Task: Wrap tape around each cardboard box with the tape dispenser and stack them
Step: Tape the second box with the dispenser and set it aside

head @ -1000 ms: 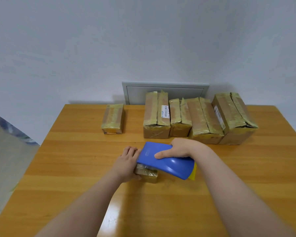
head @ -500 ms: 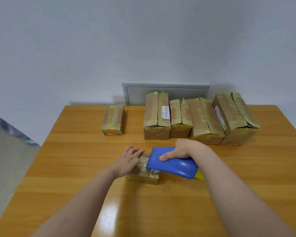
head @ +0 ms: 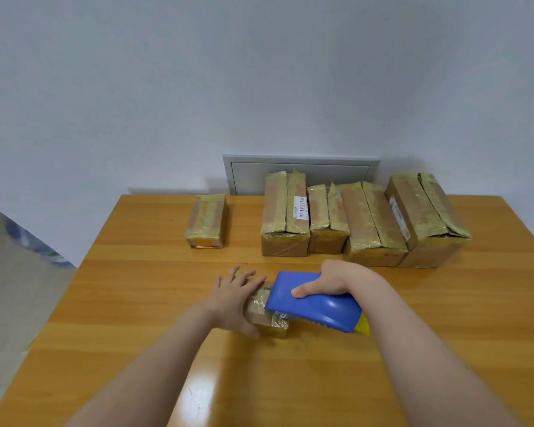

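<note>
Item under work: a small cardboard box (head: 267,320), lying on the wooden counter (head: 142,303) near its centre, partly covered in glossy clear tape.

Left hand (head: 233,298): laid on the box from 8 o'clock, fingers straight and spread across its top, thumb against the near side. It presses the box down and is not closed around it.

Right hand (head: 332,278): clamped on the blue tape dispenser (head: 316,305), thumb on the upper shell and fingers wrapped over the far edge. The dispenser's front end rests on the box's right part; its yellow tail points to 4 o'clock.

At 12 to 1 o'clock, along the far edge, a row of four taped boxes (head: 373,226) stands side by side, touching. A single taped box (head: 206,221) sits apart at 11 o'clock. A grey wall panel (head: 299,166) shows behind the row.
</note>
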